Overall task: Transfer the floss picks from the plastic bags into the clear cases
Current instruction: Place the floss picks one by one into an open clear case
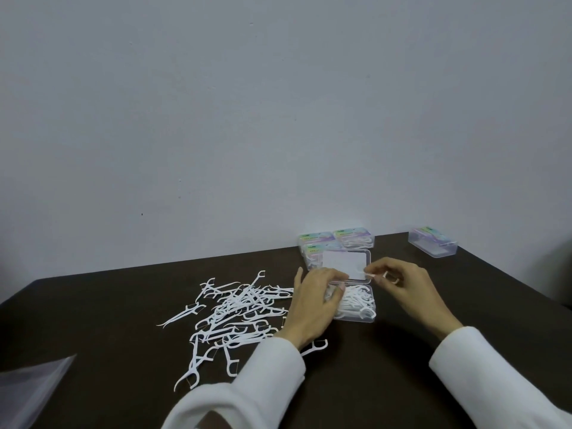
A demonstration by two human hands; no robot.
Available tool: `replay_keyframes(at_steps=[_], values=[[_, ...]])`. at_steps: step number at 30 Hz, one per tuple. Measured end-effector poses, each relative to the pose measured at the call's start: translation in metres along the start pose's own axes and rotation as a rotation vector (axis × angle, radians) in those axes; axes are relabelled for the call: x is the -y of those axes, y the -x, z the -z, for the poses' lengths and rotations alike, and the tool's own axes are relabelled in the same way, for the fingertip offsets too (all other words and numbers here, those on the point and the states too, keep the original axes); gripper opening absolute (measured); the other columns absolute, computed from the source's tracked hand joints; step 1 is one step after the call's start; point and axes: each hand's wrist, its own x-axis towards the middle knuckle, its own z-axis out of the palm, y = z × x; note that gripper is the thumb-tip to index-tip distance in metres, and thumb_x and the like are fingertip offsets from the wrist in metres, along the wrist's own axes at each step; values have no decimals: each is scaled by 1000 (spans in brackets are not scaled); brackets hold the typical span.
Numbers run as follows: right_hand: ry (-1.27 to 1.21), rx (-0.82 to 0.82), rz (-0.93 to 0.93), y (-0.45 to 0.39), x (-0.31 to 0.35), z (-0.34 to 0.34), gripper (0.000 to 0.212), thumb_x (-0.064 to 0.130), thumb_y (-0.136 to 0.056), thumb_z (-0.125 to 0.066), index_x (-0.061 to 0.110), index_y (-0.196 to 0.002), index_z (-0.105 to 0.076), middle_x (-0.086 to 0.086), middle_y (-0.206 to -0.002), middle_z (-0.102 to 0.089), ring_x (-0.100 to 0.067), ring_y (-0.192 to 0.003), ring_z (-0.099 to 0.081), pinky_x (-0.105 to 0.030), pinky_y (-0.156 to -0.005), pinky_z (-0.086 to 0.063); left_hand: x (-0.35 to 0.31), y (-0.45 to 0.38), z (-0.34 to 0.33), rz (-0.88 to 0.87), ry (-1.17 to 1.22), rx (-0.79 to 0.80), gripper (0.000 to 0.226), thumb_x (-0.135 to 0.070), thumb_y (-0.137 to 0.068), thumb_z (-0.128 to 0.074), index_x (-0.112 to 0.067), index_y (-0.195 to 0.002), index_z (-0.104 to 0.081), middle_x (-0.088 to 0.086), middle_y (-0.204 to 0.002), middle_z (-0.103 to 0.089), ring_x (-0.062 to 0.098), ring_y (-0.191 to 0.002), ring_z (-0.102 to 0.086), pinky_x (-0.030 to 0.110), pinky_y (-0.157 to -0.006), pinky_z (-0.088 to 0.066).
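An open clear case (359, 308) lies in the middle of the dark table, its lid (345, 262) flipped back, with several white floss picks inside. My left hand (312, 301) rests at the case's left edge, its curled fingers on a bunch of picks. My right hand (402, 283) pinches a single floss pick (373, 275) just above the case. A loose pile of white floss picks (235, 317) is spread on the table to the left of the case.
Three closed, labelled cases (337, 239) stand behind the open one, against the wall. Another clear case (431, 242) sits at the far right back. A flat plastic bag (28, 388) lies at the table's front left corner.
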Motion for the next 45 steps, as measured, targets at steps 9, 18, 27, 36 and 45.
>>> replay_keyframes(at_steps=[9,18,27,36,45], values=[[11,126,150,-3,4,-8,38,-2,-92,-44,31,-101,-60,14,-122,-54,0,-116,-48,-20,-98,-39,11,1,6,-23,6,-77,32,-27,-91,-44,-27,-117,-61,-9,-116,-62,7,-108,-50,44,-106,-31],[30,184,-4,4,12,10,20,39,-73,-75,28,-82,-61,3,-72,-63,-5,-63,-56,-15,-57,-45,2,3,4,-92,-186,131,32,-29,-99,-43,-32,-128,-57,-15,-137,-50,3,-132,-33,39,-115,6],[-48,373,-72,8,15,17,15,13,-76,-74,13,-86,-64,-3,-68,-71,-16,-58,-68,-20,-61,-54,2,5,4,-70,-182,81,31,-30,-98,-45,-23,-123,-63,-8,-127,-59,7,-122,-44,33,-115,-6],[-77,7,-76,4,3,21,12,9,-83,-66,21,-82,-67,2,-76,-69,-7,-70,-65,-13,-64,-49,1,5,5,37,-27,1,22,-24,-93,-56,-22,-109,-71,-9,-118,-65,3,-113,-53,34,-115,-4],[-262,-295,-167,2,0,23,14,9,-83,-65,23,-82,-64,1,-83,-67,-9,-82,-62,-11,-68,-41,-1,5,4,21,-12,52,31,-13,-92,-51,-31,-108,-71,-11,-118,-62,5,-115,-46,35,-112,-13]])
